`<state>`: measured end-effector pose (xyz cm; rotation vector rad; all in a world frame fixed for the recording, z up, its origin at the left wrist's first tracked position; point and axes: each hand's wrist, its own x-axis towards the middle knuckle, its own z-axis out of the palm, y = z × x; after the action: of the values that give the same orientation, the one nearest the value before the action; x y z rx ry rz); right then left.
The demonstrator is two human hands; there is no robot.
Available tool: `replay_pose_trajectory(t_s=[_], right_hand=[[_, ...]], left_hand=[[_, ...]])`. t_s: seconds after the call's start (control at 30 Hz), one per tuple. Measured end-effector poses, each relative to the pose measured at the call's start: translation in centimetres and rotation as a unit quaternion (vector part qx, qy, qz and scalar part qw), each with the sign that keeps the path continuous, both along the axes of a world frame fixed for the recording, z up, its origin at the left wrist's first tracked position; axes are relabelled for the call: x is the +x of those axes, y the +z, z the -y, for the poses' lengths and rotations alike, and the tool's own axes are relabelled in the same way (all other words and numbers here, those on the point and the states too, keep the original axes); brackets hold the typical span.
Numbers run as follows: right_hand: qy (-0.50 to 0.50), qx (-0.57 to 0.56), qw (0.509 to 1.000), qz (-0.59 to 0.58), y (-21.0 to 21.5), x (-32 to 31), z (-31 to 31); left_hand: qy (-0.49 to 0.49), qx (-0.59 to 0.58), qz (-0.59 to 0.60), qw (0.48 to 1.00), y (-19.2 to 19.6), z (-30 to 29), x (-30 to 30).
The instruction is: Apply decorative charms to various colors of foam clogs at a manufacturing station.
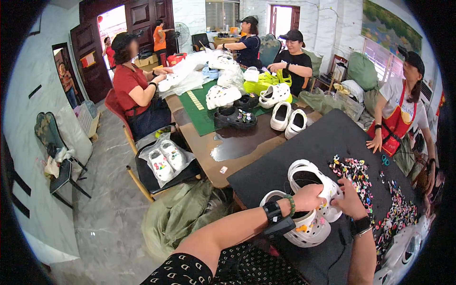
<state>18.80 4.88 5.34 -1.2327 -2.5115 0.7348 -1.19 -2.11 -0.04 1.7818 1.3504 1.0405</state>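
While the left hand (308, 197) holds the far white shoe (325, 182), the right hand (349, 202) touches its toe.

The far white shoe is on the black table (266, 173), just beside the near white shoe (311, 232). The left hand grips by the foot hole. The right hand's fingers bend against the toe, but I cannot tell if they pinch something small. Lots of tiny bright charms (354, 172) lie to the right.
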Motion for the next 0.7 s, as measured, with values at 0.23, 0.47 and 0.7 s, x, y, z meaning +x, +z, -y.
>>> replay_pose_trajectory(t_s=[0.23, 0.47, 0.7], right_hand=[[-0.030, -0.134, 0.989, -0.056, -0.1, 1.1, -0.4], [-0.003, -0.121, 0.992, -0.043, 0.4, 1.3, -0.3], [0.020, -0.088, 0.995, -0.050, -1.5, 1.4, -1.5]], left_hand=[[0.003, -0.005, -0.012, 1.000, 0.3, 0.1, 0.1], [0.011, -0.013, -0.007, 1.000, 0.6, 0.3, 0.0], [0.010, 0.005, -0.018, 1.000, 0.1, -0.1, 0.4]])
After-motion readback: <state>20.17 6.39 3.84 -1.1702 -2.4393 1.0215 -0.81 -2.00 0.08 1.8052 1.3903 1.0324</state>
